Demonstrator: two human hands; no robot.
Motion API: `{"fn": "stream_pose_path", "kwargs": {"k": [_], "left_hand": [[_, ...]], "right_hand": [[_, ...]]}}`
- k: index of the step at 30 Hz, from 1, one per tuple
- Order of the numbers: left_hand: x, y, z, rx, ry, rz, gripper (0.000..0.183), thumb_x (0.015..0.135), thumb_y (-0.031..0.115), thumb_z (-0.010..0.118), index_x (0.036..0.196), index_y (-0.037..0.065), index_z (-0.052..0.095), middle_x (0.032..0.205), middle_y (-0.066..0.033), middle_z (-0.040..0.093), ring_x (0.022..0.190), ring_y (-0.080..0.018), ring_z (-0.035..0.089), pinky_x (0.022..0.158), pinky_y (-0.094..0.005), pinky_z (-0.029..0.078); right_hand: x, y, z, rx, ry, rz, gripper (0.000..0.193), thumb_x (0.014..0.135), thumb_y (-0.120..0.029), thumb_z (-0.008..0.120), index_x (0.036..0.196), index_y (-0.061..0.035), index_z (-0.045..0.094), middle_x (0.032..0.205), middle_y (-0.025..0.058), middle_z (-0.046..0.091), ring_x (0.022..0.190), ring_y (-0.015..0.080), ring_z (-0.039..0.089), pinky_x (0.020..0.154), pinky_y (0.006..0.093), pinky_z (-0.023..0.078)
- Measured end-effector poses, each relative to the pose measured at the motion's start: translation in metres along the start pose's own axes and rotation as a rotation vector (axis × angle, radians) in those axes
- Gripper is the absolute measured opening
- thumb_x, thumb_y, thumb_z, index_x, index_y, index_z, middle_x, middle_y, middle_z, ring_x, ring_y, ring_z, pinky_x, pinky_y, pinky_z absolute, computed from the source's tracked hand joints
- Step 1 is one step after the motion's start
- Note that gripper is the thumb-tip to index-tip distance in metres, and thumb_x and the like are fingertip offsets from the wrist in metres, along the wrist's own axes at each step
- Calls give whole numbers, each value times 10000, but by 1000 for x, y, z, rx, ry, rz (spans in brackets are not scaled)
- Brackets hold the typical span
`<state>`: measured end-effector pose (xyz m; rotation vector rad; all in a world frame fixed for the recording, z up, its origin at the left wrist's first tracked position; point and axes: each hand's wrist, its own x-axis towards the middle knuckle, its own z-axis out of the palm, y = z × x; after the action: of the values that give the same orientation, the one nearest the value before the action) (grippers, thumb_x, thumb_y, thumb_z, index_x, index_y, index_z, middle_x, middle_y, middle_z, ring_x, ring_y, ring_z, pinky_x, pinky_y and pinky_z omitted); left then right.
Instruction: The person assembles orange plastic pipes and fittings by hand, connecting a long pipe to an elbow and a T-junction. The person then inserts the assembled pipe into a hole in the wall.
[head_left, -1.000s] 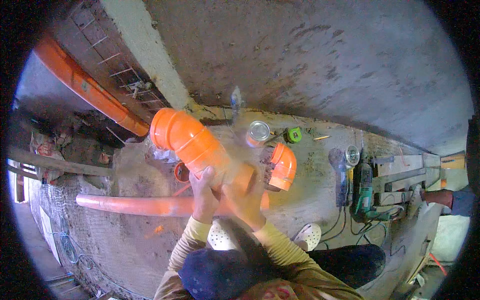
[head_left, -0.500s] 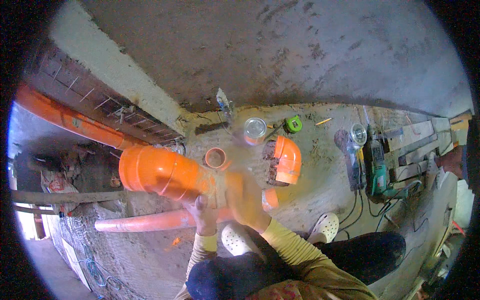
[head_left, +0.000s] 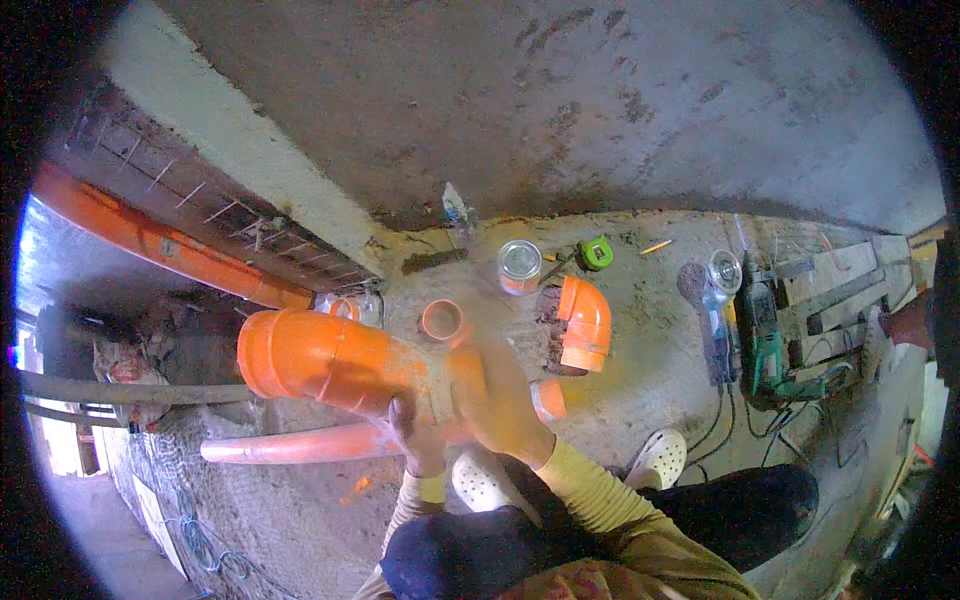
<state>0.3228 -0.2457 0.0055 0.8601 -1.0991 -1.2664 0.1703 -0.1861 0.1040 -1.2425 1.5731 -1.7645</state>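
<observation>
A large orange plastic pipe elbow [head_left: 325,355] is held up in front of me, its wide socket to the left and its right part coated with pale dust. My left hand [head_left: 420,440] grips it from below, thumb up along the near side. My right hand [head_left: 505,410] is pressed round the right end; a smear over the picture blurs its fingers. Below the elbow, a long orange pipe [head_left: 300,444] lies on the ground, partly hidden by my left hand. Just beyond stands a short open orange pipe piece [head_left: 443,321]. A smaller orange elbow [head_left: 585,325] lies to the right.
Farther off are a round tin [head_left: 519,264], a green tape measure [head_left: 597,253] and a pencil [head_left: 656,246]. At right lie an angle grinder [head_left: 722,290] and a green power tool [head_left: 768,355] with cables, near wooden slats [head_left: 840,280]. Another person's hand [head_left: 908,322] shows at the right edge.
The view has shifted a little, so most things sit slightly farther right. Both hands keep their hold on the large elbow, whose left end has tipped slightly lower.
</observation>
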Motion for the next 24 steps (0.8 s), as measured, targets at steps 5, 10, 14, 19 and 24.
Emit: {"fn": "stream_pose_path", "kwargs": {"k": [5, 10, 14, 19, 24], "left_hand": [[-7, -9, -2, -117, 103, -176, 550, 985, 243, 649, 1435, 51, 398, 1376, -96, 474, 1288, -225, 482, 1090, -429, 432], [-10, -56, -31, 95, 134, -74, 408, 1048, 272, 583, 1404, 138, 435, 1419, -67, 488, 1338, -256, 480, 1114, -468, 462], [-3, -32, -14, 71, 223, -160, 423, 1042, 263, 588, 1417, 161, 420, 1413, -60, 500, 1336, -257, 487, 1113, -464, 461], [2, -31, -29, 131, 166, -128, 452, 1044, 296, 570, 1447, 192, 396, 1440, -47, 495, 1345, -260, 485, 1143, -468, 430], [-3, 1, 19, 150, 284, -73, 714, 954, 350, 699, 1464, -7, 349, 1352, -135, 470, 1203, -247, 487, 1082, -434, 391]], "right_hand": [[1, 5, 7, 44, 101, 27, 379, 1058, -347, 532, 1254, -24, 506, 1019, 146, 573, 882, 293, 549, 808, 409, 459], [1, 16, 13, -132, 220, -21, 385, 1077, -373, 501, 1249, -32, 547, 999, 134, 597, 879, 274, 573, 806, 401, 468], [2, 15, 16, 90, 212, 126, 339, 1082, -366, 498, 1169, -49, 580, 949, 123, 596, 852, 271, 574, 794, 406, 469], [4, 21, 26, -118, 231, -62, 308, 1074, -343, 509, 1115, -46, 577, 978, 148, 581, 873, 304, 565, 804, 421, 461], [8, 27, 28, -158, 226, -55, 267, 1057, -293, 521, 1065, -35, 590, 993, 176, 565, 911, 341, 547, 831, 446, 448]]}}
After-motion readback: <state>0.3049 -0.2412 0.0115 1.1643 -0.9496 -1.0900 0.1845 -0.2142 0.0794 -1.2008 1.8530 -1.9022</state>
